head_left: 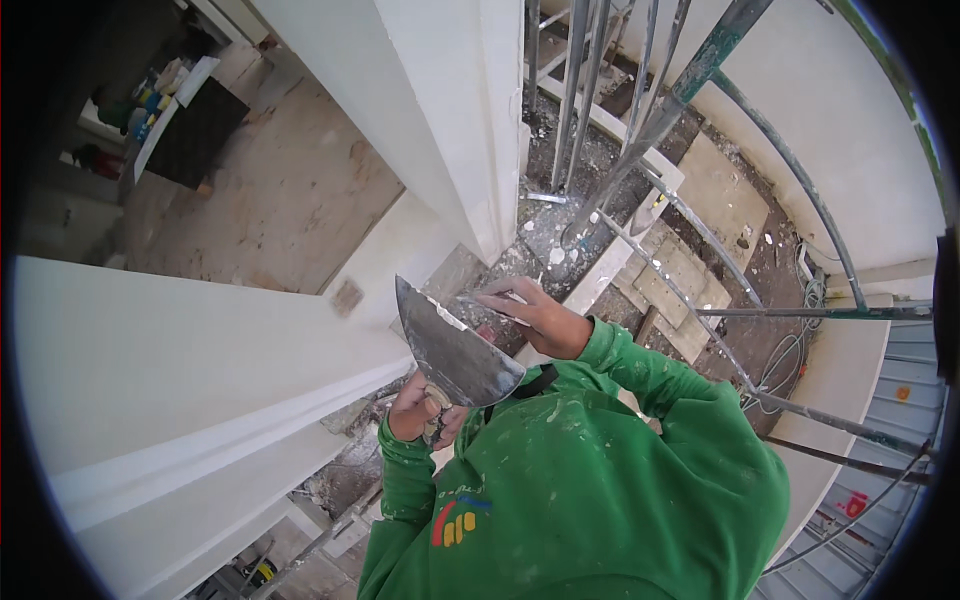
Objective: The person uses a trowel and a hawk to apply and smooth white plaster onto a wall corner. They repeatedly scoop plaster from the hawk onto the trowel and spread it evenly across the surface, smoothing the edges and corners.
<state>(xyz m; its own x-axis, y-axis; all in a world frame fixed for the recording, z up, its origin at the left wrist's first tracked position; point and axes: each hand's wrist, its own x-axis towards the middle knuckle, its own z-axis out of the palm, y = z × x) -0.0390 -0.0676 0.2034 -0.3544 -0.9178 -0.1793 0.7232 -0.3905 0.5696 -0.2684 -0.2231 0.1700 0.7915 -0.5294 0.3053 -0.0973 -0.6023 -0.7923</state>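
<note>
My left hand [410,408] is closed round the handle of a wide putty knife [455,350]. Its broad grey metal blade is roughly half-moon shaped, tilted up in front of my chest. White plaster lies along the blade's long upper edge. Just beyond that edge, to the right, is my right hand [540,318], its fingers pressed together and pointing left. A small thin tool with a grey tip shows at these fingers; most of it is hidden by them. White smears mark the fingers and my green sleeves.
A white wall corner [450,120] rises ahead, with a white ledge [230,370] to the left. Metal scaffold tubes [690,90] stand close on the right. Below lie boards [675,275], rubble and a coiled hose [790,350]. A room with a cluttered table [190,130] opens at far left.
</note>
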